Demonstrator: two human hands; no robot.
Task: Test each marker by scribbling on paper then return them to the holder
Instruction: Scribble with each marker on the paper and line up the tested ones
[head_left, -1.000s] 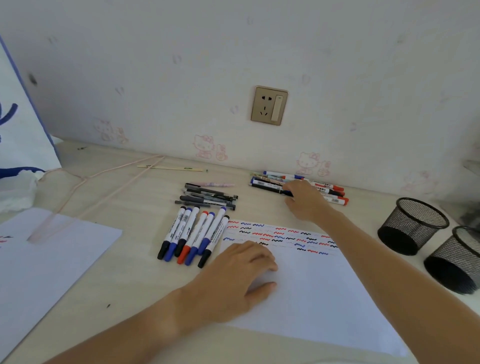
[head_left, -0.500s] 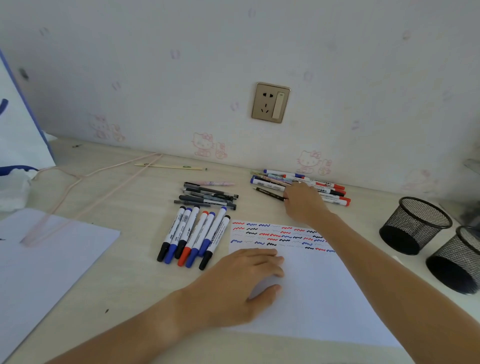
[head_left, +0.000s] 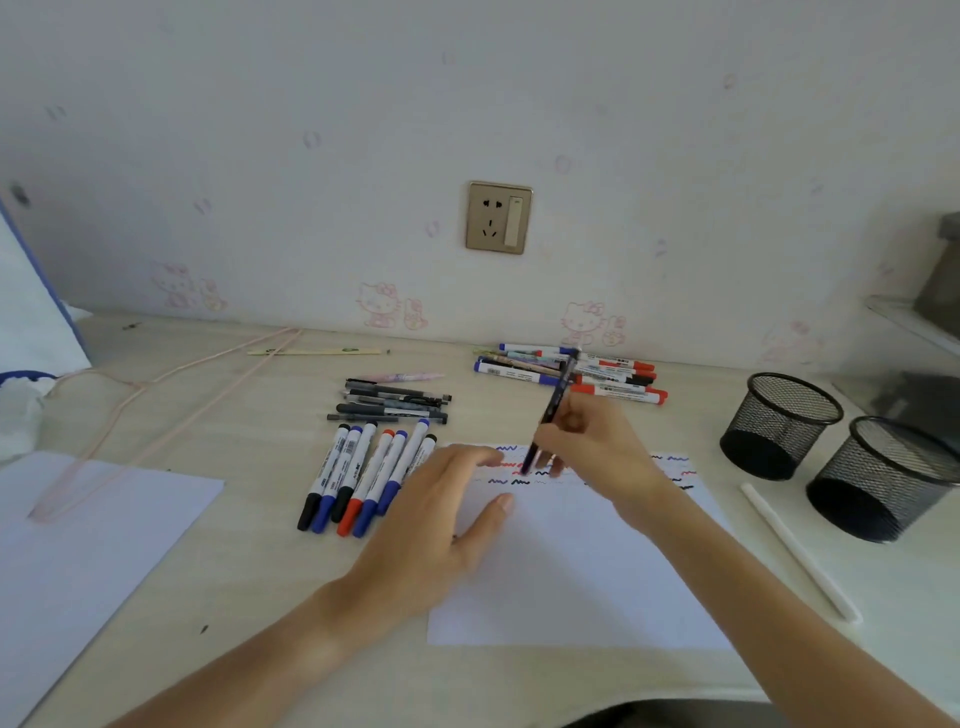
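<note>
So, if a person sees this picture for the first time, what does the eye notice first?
First, the right hand in the middle, gripping a dark pen with its tip on the scribbled paper, while the left hand lies flat on the sheet. Next, the neat row of markers left of the paper, and the two black mesh holders at the right.

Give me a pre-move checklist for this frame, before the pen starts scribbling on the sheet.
1. Pen gripped by right hand: ok.
2. Tip down at the scribble rows on the paper: ok; actual contact cannot tell.
3. Left hand flat on the paper, steadying it: ok.
4. Blank space below the scribbles: ok.
5. Pen cap off: cannot tell.
6. Mesh holders upright to the right, for the return: ok.
</note>
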